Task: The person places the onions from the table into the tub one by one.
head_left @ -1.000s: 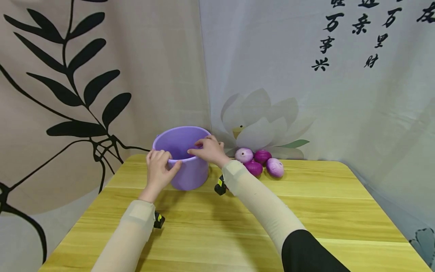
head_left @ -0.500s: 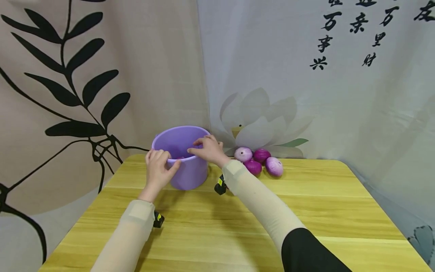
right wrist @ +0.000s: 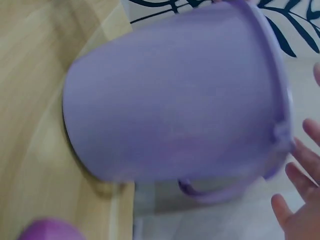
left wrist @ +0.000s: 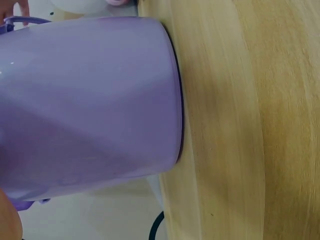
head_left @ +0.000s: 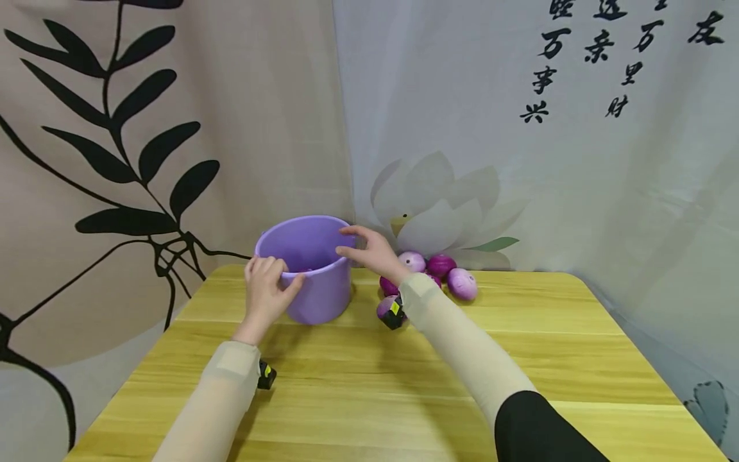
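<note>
A purple bucket [head_left: 319,300] stands upright on the wooden table. My left hand [head_left: 267,292] grips its near-left rim, fingers over the edge and thumb along the outside. At the right rim is my right hand [head_left: 375,253], with its fingers spread and nothing held. The right wrist view has the fingertips [right wrist: 299,150] right at the bucket's rim. A sliver of magenta shows low inside the bucket, mostly hidden by the near wall. Several red onions [head_left: 462,284] lie to the right of the bucket, some partly behind my right wrist.
The wooden table [head_left: 358,398] has its back edge close to a hanging cloth [head_left: 277,128] printed with leaves, a lotus and writing. The bucket's purple handle [right wrist: 215,194] hangs on its far side. A small black camera sits under each wrist.
My right hand has drawn back from inside the bucket towards the right and spread its fingers. More onions show under its wrist. The left hand keeps its grip on the rim.
</note>
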Demonstrator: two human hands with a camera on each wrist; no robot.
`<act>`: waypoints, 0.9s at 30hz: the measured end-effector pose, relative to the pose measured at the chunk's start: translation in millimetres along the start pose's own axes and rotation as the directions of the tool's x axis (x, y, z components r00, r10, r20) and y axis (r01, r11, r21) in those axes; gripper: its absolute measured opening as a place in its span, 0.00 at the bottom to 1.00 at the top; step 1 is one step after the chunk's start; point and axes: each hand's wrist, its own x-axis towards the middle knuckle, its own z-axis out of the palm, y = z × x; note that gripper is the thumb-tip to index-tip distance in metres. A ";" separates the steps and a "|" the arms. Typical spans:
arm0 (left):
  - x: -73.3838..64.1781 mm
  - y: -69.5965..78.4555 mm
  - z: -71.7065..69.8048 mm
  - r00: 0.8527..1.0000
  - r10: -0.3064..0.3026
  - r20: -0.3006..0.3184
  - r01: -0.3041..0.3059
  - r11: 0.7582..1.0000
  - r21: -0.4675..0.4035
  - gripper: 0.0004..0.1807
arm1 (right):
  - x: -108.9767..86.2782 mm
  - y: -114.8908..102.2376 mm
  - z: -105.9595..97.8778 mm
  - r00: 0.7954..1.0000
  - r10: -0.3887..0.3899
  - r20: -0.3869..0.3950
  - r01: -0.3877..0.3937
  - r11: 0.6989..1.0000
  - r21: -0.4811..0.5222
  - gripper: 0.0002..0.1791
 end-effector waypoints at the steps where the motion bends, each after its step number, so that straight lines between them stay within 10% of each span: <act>1: -0.3 -0.2 0.0 1.000 -0.002 -0.002 0.002 1.000 0.001 0.28 | -2.4 1.4 -5.0 1.000 -0.003 -0.007 0.004 1.000 0.029 0.29; 18: -2.0 -1.6 1.4 1.000 0.009 -0.012 -0.010 1.000 -0.009 0.25 | -65.4 56.9 -89.6 0.981 0.109 -0.157 -0.089 0.988 0.130 0.27; 27: 0.8 -0.6 3.3 1.000 0.009 -0.018 -0.010 1.000 -0.013 0.26 | -100.6 106.3 -112.5 0.913 0.206 -0.352 -0.152 0.973 0.175 0.30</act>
